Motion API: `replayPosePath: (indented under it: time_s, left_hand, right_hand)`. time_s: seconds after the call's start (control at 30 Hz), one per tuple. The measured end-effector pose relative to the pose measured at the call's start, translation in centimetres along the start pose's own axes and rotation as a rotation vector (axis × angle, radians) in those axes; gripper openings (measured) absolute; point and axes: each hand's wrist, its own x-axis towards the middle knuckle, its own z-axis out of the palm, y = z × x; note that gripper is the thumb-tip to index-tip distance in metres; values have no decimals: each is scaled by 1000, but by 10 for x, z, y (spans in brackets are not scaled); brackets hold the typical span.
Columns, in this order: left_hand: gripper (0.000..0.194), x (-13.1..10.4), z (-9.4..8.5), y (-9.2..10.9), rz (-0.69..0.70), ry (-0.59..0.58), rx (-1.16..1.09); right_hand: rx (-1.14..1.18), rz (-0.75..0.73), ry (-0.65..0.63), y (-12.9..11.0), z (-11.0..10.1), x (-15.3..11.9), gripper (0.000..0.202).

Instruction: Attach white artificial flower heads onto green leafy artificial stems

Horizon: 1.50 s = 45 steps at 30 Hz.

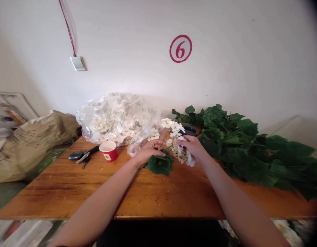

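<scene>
My left hand (150,151) is closed around the thin stem of an artificial flower, just above its dark green leaves (159,164). From that stem, white flower heads (177,128) with yellow centres spread up and to the right. My right hand (191,145) is closed on white blossoms (183,154) at the right side of the same cluster; its fingertips are partly hidden by petals. Both hands hover over the middle of the wooden table (163,199). Behind the right hand sits a black dish (190,130), partly covered.
A clear plastic bag (117,118) full of white flowers lies at the back left. Before it stand a red paper cup (108,151), scissors (90,156) and a dark oval object (76,155). Green leaf stems (246,151) pile up on the right. A brown sack (37,140) rests beyond the left edge.
</scene>
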Motion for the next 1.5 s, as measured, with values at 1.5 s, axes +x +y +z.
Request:
replayPosePath:
  time_s: [1.5]
  left_hand:
    - [21,3,5,-33,205,330,775]
  right_hand:
    - [-223,-399,-156,-60,-1,-52,28]
